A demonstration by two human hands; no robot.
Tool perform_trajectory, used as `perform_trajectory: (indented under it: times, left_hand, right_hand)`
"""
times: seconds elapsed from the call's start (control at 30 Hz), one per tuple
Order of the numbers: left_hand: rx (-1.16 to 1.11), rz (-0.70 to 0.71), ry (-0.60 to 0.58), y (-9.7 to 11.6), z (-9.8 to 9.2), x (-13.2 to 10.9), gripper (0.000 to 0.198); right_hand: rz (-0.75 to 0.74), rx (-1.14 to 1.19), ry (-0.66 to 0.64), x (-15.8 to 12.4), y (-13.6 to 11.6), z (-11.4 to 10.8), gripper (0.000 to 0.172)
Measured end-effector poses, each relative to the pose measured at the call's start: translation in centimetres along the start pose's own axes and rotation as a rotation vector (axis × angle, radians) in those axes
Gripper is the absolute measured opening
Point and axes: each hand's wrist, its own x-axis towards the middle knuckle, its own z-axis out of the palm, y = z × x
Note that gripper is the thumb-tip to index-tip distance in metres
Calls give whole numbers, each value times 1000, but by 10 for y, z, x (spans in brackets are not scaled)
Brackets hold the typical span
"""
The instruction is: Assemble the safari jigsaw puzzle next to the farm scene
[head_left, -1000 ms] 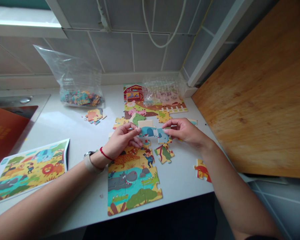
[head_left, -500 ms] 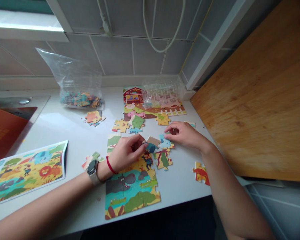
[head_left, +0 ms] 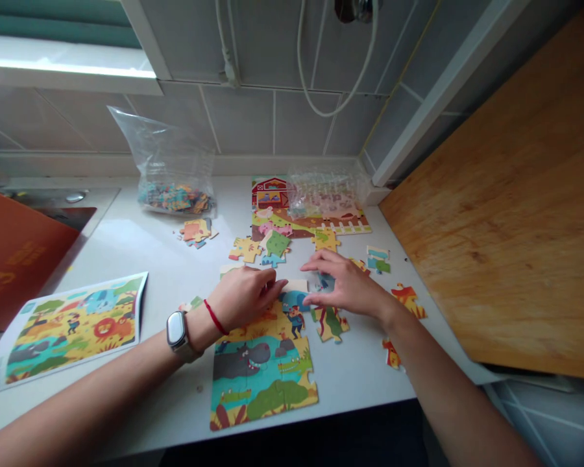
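A partly joined animal puzzle (head_left: 260, 373) lies on the white counter (head_left: 141, 259) near its front edge. My left hand (head_left: 246, 295) rests at the puzzle's top edge, fingers bent and pressing on a blue and cream piece (head_left: 294, 295). My right hand (head_left: 343, 285) lies flat beside it, fingers stretched over a blue piece and touching the same spot. A loose piece with a green and red figure (head_left: 331, 324) sits just below my right hand. A watch and a red string are on my left wrist.
A printed picture sheet (head_left: 73, 327) lies at the left. A clear bag of pieces (head_left: 172, 188) stands at the back, with a farm puzzle (head_left: 306, 211) under another clear bag. Loose pieces (head_left: 246, 248) are scattered around. A wooden board (head_left: 506, 207) leans at the right.
Both hands came down from holding two blue pieces in the air to pressing them flat on the counter at the puzzle's top edge. The view has shifted slightly.
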Motion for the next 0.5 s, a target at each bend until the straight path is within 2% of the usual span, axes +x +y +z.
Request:
perform_trajectory:
  times: [0.1,0.17,0.23,0.33,0.4,0.5]
  left_hand:
    - [55,4,150,-18,-3,7,28]
    - [77,46,217,-30,-5,11,20]
    - [99,88,198,-41,-5,14,30]
    - [121,94,101,-50,-2,14,47]
    - [133,51,66,-53,1,12,59]
    - [175,-49,90,-55,6,10,71]
  right_hand:
    - [-112,-64,-43,2,-7,11,67]
    - [-129,-99,-63,4,-9,17,62]
    - [-127,-113,-62,4,-8,18,53]
    - [-101,-136,-50,2,-5,13,44]
    - [-75,-158,-57,-1,-2,5,41]
    - [-31,-180,-63,-6,3,-6,41]
